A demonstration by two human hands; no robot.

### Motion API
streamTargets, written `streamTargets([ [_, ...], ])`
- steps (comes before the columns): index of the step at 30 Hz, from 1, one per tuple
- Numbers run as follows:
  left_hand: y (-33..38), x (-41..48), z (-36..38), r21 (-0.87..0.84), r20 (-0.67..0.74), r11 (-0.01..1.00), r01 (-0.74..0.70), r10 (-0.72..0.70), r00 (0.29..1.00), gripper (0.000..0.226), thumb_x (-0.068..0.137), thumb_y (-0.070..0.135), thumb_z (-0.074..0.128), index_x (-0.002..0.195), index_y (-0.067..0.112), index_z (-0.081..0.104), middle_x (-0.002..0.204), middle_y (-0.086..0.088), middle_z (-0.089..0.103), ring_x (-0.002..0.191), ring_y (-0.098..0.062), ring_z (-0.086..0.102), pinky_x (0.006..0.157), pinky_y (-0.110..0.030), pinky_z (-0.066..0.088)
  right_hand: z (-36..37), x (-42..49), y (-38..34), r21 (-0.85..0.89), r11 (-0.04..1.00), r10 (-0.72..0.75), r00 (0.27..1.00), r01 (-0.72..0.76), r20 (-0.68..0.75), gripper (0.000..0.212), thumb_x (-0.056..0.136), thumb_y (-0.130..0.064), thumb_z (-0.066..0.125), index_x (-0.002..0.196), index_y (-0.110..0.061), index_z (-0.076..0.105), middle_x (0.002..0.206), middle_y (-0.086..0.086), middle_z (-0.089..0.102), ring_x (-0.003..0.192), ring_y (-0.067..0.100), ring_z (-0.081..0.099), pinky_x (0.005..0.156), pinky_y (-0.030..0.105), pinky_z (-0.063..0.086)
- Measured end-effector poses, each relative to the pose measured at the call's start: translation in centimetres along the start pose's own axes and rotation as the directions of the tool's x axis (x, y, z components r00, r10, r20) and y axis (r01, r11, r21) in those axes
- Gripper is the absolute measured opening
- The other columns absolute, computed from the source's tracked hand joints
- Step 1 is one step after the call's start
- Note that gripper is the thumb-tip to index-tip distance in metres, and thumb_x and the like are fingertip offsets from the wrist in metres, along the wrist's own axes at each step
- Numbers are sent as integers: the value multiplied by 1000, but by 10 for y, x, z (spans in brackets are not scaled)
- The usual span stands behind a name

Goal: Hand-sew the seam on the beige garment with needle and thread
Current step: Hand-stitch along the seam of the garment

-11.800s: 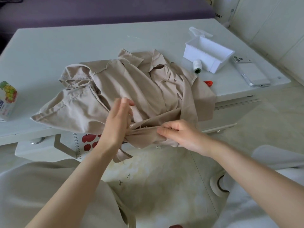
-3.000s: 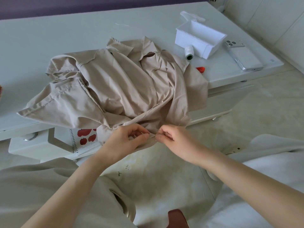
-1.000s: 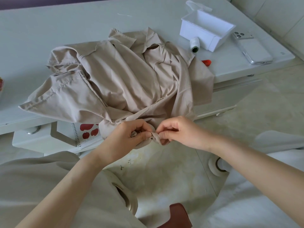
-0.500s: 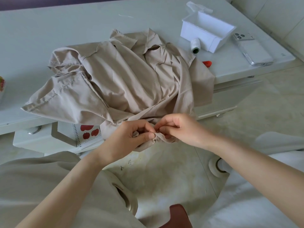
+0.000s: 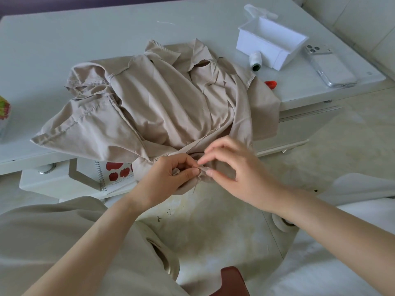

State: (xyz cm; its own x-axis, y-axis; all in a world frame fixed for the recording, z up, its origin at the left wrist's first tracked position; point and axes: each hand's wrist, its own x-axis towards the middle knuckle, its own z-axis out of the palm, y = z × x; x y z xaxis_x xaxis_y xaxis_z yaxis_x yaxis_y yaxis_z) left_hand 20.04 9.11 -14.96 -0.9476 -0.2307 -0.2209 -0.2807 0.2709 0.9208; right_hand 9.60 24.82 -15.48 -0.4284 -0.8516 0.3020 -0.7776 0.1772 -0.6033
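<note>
The crumpled beige garment [image 5: 162,107] lies on the white table [image 5: 64,43], one seam edge hanging over the near side. My left hand [image 5: 168,180] grips that folded seam edge between thumb and curled fingers. My right hand [image 5: 237,167] meets it from the right. Its forefinger and thumb pinch at the fold while the other fingers spread loosely. A thin needle [image 5: 194,187] pokes down out of the fabric just below my left thumb. Its upper end is hidden in the fold at my right fingertips. The thread itself is too fine to follow.
A white open box [image 5: 271,42], a white thread spool [image 5: 255,60], a phone [image 5: 329,65] and a small red item [image 5: 271,83] sit at the table's right. A spiral notebook with apples [image 5: 115,174] rests under the table edge. A colourful carton [image 5: 4,112] is at far left.
My right hand's fingers have spread out from a tight curl, and the needle tip now shows below the seam fold. My left hand keeps its grip on the fabric.
</note>
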Motion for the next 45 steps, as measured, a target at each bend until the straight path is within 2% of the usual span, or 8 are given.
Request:
streamTargets([
  [5, -1, 3, 1, -7, -20, 999, 45, -45, 999, 12, 94, 10, 56, 89, 3, 65, 40, 17, 46, 36, -2, 34, 39, -7, 28, 8, -1, -1, -259, 952, -182, 982, 165, -44, 12, 73, -20, 78, 84, -22, 73, 78, -3, 52, 76, 10, 43, 70, 28, 38],
  [12, -5, 5, 1, 24, -22, 997, 70, -69, 997, 14, 94, 11, 55, 89, 4, 66, 41, 13, 47, 36, -4, 32, 37, -10, 28, 22, 4, -7, -159, 960, -235, 972, 230, -15, 1, 77, -17, 74, 77, -18, 74, 75, -2, 54, 75, 10, 40, 70, 22, 34],
  [19, -11, 12, 4, 54, -75, 998, 44, -39, 996, 12, 92, 4, 56, 85, 5, 65, 59, 4, 57, 46, -2, 41, 44, -9, 34, 27, -8, -10, 200, 975, -128, 984, 101, 124, 1, 76, -12, 73, 76, -12, 74, 97, 2, 69, 104, 13, 56, 93, 25, 43],
  [21, -14, 16, 3, 14, -122, 999, 50, -48, 991, 10, 93, 9, 58, 87, 6, 65, 68, -6, 61, 53, -3, 47, 49, -12, 39, 27, -11, -13, 296, 955, -73, 981, 16, 181, 3, 78, -11, 71, 78, -10, 74, 91, 4, 71, 101, 13, 59, 91, 26, 45],
  [25, -17, 23, 2, -50, -219, 995, 84, -93, 971, 11, 93, 12, 59, 83, 15, 64, 70, 2, 60, 53, 2, 48, 52, -9, 40, 24, -20, -15, 396, 863, 179, 924, -313, 339, 6, 86, -13, 67, 85, -16, 71, 81, -11, 70, 79, 4, 66, 77, 14, 47],
  [30, -15, 28, 7, -53, -250, 995, 87, -97, 963, 10, 93, 13, 58, 85, 13, 64, 70, 3, 59, 52, 5, 49, 51, -7, 40, 20, -37, -5, 375, 808, 292, 861, -455, 416, 21, 94, -10, 55, 86, -28, 63, 74, -8, 67, 56, 2, 56, 63, 14, 45],
  [40, -6, 32, -2, -86, -351, 996, -14, -18, 936, 15, 95, 10, 55, 83, 15, 62, 68, 7, 60, 54, 6, 53, 55, -6, 41, 6, -76, 36, 128, 790, 494, 747, -599, 446, 21, 98, -12, 46, 84, -24, 55, 70, -4, 65, 50, 13, 52, 64, 30, 48],
  [45, -7, 33, -9, -125, -412, 992, -32, -22, 911, 14, 96, 13, 54, 84, 16, 63, 67, 9, 59, 53, 5, 52, 52, -7, 39, 3, -90, 52, 21, 782, 546, 701, -623, 459, 17, 99, -13, 45, 87, -19, 55, 69, -5, 64, 50, 11, 52, 62, 25, 46],
])
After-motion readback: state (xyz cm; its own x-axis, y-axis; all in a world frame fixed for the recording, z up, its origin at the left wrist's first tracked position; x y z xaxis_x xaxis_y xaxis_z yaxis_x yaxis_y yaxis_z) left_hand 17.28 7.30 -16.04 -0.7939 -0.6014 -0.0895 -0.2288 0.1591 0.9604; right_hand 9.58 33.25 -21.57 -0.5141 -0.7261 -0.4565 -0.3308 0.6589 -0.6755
